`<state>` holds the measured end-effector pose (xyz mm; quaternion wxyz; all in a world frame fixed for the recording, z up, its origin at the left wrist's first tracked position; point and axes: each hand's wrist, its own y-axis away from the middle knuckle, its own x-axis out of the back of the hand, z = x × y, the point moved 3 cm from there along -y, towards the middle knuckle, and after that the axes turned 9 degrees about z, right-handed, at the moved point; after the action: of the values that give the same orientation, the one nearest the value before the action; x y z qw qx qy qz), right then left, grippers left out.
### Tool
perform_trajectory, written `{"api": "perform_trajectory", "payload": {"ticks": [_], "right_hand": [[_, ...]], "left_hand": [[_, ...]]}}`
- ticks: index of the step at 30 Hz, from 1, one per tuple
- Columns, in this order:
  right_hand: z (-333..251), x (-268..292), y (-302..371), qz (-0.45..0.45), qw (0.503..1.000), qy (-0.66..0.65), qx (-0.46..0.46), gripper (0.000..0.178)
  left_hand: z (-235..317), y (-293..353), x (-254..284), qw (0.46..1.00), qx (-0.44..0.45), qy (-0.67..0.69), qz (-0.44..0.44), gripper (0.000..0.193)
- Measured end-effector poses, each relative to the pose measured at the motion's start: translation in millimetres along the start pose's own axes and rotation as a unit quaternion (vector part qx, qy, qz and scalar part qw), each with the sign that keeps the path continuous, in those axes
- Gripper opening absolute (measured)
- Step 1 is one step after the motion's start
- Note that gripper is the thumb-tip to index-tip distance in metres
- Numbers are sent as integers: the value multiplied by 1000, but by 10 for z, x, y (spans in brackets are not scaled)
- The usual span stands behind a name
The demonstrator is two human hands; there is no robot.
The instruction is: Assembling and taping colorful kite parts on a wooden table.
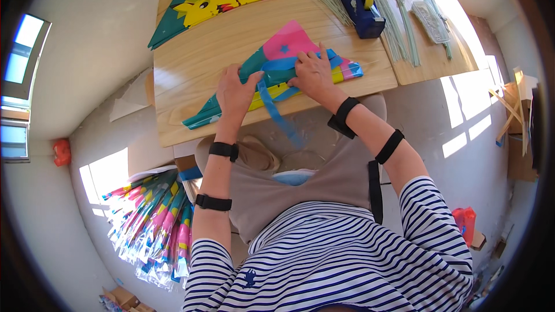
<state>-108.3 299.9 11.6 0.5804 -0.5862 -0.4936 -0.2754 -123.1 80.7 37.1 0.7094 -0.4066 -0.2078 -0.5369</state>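
— Kite point(277, 72), folded, pink, teal and yellow: it lies near the front edge of the wooden tabletop point(196, 63), right in front of the person. Where are the hands?

— Both on it. The left hand point(236, 93) lies flat on the teal part, fingers spread, pressing down rather than gripping. The right hand point(312, 74) rests on the pink and blue part, fingers curled onto the fold; whether it pinches the material I cannot tell.

— And the blue strip?

— A blue ribbon tail point(277, 112) runs from between the two hands, over the tabletop's edge and down toward the person's lap.

— What else is on the tabletop?

— A second kite point(214, 0), teal with a yellow cartoon figure and a pink corner, lies at the far left, well apart from the hands. A dark blue tape dispenser point(359, 6) with a yellow roll stands at the far right, between bundles of thin pale green rods point(399, 29). A clear plastic packet point(430, 22) lies just beyond the rods.

— Anything on the floor?

— A stack of wrapped kites point(153, 225), pink, blue and yellow, lies to the person's left. Wooden sticks point(511, 107) lean at the right. The person wears a striped shirt and black bands on both forearms.
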Motion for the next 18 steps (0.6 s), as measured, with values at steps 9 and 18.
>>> {"api": "perform_trajectory", "payload": {"ticks": [9,18], "right_hand": [[-33,-14,20,10,1000,9,9,48],[-31,-39,32,17,1000,16,5,66]], "left_hand": [[109,-61,-456,989,-118,-90,-22,23],[-149,-240,-360,924,222,187,-249,7]]}}
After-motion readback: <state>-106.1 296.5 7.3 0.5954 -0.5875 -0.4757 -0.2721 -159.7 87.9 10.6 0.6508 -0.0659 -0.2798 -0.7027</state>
